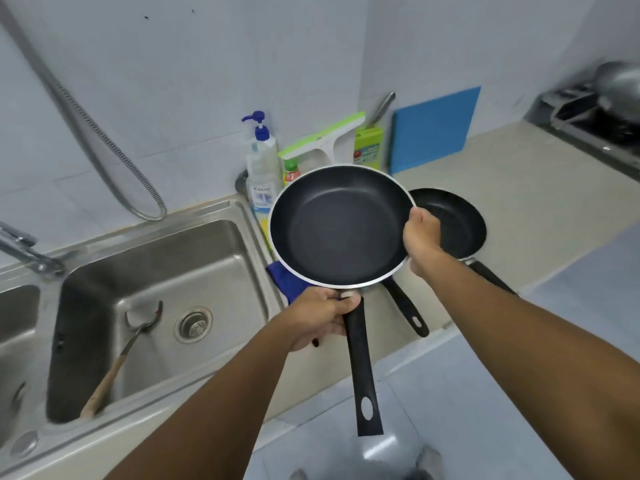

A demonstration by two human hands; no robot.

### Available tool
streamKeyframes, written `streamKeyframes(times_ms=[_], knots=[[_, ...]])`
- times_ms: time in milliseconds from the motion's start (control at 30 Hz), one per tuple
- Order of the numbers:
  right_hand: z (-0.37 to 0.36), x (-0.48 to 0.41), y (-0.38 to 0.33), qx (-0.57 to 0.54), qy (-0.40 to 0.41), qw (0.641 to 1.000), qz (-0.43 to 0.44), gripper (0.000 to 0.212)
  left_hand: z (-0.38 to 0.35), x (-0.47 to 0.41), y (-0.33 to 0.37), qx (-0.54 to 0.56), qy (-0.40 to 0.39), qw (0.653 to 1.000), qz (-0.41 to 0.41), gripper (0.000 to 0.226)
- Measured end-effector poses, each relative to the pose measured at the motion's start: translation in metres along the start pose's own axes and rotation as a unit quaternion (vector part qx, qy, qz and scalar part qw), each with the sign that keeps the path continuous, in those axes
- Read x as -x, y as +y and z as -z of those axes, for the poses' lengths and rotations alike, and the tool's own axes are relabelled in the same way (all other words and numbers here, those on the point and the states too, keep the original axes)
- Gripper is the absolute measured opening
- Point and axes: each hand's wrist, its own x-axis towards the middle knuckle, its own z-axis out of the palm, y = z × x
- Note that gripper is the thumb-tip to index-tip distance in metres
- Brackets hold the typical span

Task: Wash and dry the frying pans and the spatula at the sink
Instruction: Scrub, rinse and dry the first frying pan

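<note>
I hold a black frying pan [341,225] with a silver rim in the air, tilted toward me, above the counter just right of the sink [162,271]. My left hand [320,317] grips its black handle at the base. My right hand [420,237] grips the pan's right rim. A blue cloth [287,280] shows below the pan by my left hand. A second black pan [453,225] sits on the counter behind my right hand. Another black handle [407,308] pokes out under the held pan. A wooden-handled spatula [117,362] lies in the sink basin.
A dish soap pump bottle [261,168], a green and white squeegee [323,142], a small jar and a green box stand against the wall behind the pans. A blue board [434,128] leans on the wall. The faucet [24,249] is at left, a stove with a wok [620,88] far right.
</note>
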Motion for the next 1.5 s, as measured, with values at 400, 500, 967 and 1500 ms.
streamKeyframes(times_ms=[400, 500, 967, 1500], knots=[[0.228, -0.160, 0.045, -0.050, 0.036, 0.995, -0.078, 0.033, -0.253, -0.124, 0.033, -0.036, -0.031, 0.999, 0.024, 0.025], [0.268, -0.202, 0.056, -0.053, 0.021, 0.995, -0.086, 0.033, -0.302, -0.159, 0.037, -0.039, -0.025, 0.999, 0.022, 0.025], [0.340, -0.406, 0.082, -0.023, 0.037, 0.992, -0.122, 0.032, -0.425, -0.357, 0.056, -0.039, 0.005, 0.999, 0.030, 0.026], [0.370, -0.586, 0.132, 0.102, 0.000, 0.991, -0.086, 0.026, -0.520, -0.511, 0.070, -0.003, 0.081, 0.990, 0.113, 0.021]])
